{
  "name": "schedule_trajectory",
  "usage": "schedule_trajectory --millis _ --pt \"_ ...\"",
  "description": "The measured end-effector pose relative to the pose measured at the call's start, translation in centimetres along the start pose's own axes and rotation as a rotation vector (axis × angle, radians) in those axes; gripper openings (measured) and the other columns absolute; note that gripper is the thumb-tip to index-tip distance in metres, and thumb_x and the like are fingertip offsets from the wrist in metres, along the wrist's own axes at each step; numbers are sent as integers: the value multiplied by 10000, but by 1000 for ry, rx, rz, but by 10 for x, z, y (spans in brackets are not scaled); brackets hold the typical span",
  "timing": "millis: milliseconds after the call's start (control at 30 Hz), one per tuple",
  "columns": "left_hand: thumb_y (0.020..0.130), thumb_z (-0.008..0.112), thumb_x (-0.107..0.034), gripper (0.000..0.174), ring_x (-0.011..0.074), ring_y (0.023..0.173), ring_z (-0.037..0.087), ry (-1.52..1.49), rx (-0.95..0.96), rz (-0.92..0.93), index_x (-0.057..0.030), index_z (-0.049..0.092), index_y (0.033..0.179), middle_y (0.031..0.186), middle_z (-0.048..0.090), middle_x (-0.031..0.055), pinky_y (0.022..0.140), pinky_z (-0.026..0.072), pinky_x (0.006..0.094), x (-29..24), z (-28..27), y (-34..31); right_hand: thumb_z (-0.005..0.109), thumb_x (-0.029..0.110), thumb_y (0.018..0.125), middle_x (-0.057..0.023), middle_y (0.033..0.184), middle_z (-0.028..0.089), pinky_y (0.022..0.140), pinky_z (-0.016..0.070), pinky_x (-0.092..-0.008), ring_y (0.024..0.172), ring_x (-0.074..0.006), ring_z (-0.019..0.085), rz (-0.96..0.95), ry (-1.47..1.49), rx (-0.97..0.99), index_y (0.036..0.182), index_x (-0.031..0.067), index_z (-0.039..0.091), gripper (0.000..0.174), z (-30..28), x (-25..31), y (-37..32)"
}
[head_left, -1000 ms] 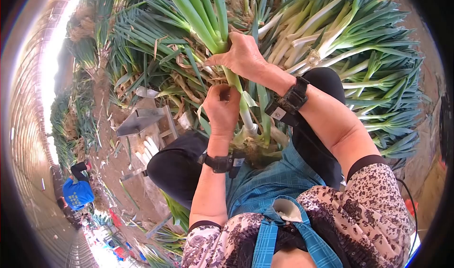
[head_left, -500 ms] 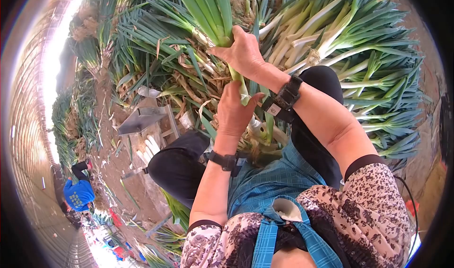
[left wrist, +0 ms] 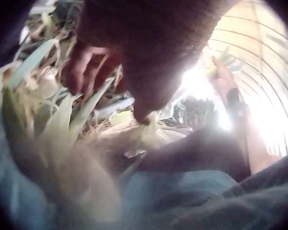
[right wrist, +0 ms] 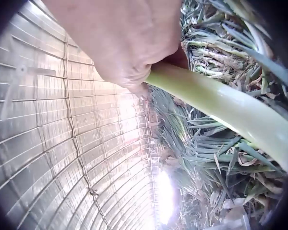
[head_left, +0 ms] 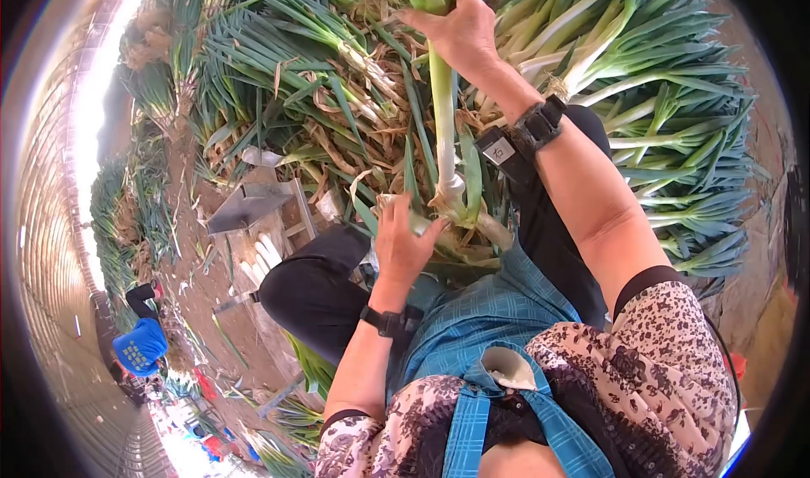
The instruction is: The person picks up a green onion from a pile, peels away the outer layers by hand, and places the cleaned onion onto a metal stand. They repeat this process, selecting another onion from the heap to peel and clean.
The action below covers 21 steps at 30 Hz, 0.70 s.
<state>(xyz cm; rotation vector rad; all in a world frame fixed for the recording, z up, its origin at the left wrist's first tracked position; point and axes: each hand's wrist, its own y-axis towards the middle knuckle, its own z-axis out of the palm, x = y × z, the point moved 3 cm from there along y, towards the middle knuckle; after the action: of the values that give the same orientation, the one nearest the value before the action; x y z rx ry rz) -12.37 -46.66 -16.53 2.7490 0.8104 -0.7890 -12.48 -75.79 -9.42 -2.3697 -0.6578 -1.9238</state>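
A large green onion (head_left: 443, 107) stands upright in front of the person, its stalk pale below and its leaves running out of the top of the head view. My right hand (head_left: 460, 32) grips it high up, below the leaves. The right wrist view shows the smooth stalk (right wrist: 225, 103) coming out of that grip. Lower down, my left hand (head_left: 403, 246) is apart from the stalk, fingers spread, over peeled leaf sheaths (head_left: 451, 242) in the lap. In the left wrist view, its fingers (left wrist: 81, 72) hang loose near peeled leaves (left wrist: 60, 122).
Unpeeled green onions (head_left: 337, 73) lie heaped in front. Cleaned bundles (head_left: 666, 132) are fanned out on the right. A metal stand (head_left: 253, 206) sits left of the knee, near several white stalks (head_left: 263, 254). A person in blue (head_left: 141, 347) is far left.
My right hand has moved up and away with the green onion. My left hand has come off the stalk and dropped toward the lap, its fingers opening out.
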Motion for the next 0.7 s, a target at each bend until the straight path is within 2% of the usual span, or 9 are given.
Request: schedule_trajectory --millis 67,133,200,267,300,400,433,600,700 --pt "753 753 -259 550 358 1047 580 28 -98 100 -2 544 1192 1166 586 202 894 460 392 -16 -8 24 812 303 688 -150 751 669 645 521 -345 677 -229 656 -36 -25 -19 890 -47 611 452 -5 8 -2" --pt "769 750 -253 605 356 1149 530 -184 -7 190 -5 504 1263 1251 547 201 960 421 392 -17 6 37 803 310 705 -131 741 665 570 518 -319 629 -171 644 122 173 71 908 -47 619 450 -4 -4 0" --pt "829 704 -215 550 301 1120 573 -215 -24 194 9 488 1283 1212 584 178 933 451 364 -17 11 44 769 304 758 -113 752 639 492 502 -308 596 -147 628 122 246 111 931 -58 620 427 -13 -7 5" --pt "842 690 -163 481 252 985 634 -713 103 1 33 509 1243 1096 642 144 844 495 341 -12 19 47 723 290 816 -102 767 598 471 496 -315 602 -168 621 305 573 158 951 -65 609 396 -21 -11 5" --pt "899 633 -158 380 159 881 641 -799 148 -15 37 542 1212 1043 665 88 783 505 285 -13 20 49 690 287 853 -93 770 553 470 493 -347 573 -184 590 360 660 177 936 -69 580 382 -24 -12 8" --pt "926 599 -167 334 123 899 600 -1004 323 -153 27 567 1197 1049 652 67 805 484 258 -14 16 55 689 279 856 -87 760 542 492 489 -384 541 -187 549 489 775 153 928 -38 561 349 -28 -16 20" --pt "956 555 -221 337 91 898 562 -1051 340 -185 18 579 1193 1022 644 39 821 465 238 -21 9 56 621 386 895 -87 708 523 473 453 -398 506 -192 503 502 825 189 855 5 521 396 -26 -17 23" --pt "989 474 -314 398 103 923 559 -1102 534 -28 18 584 1177 1036 643 44 853 441 251 -24 20 63 458 496 936 -75 697 488 497 389 -343 566 -188 467 651 1126 328 897 53 507 448 -34 -19 20" --pt "1004 443 -318 364 61 723 479 -909 464 -59 10 601 1002 790 569 -7 669 422 218 -29 27 55 348 556 945 -45 648 425 464 347 -324 520 -162 410 677 1004 335 893 39 497 541 -33 -15 19"
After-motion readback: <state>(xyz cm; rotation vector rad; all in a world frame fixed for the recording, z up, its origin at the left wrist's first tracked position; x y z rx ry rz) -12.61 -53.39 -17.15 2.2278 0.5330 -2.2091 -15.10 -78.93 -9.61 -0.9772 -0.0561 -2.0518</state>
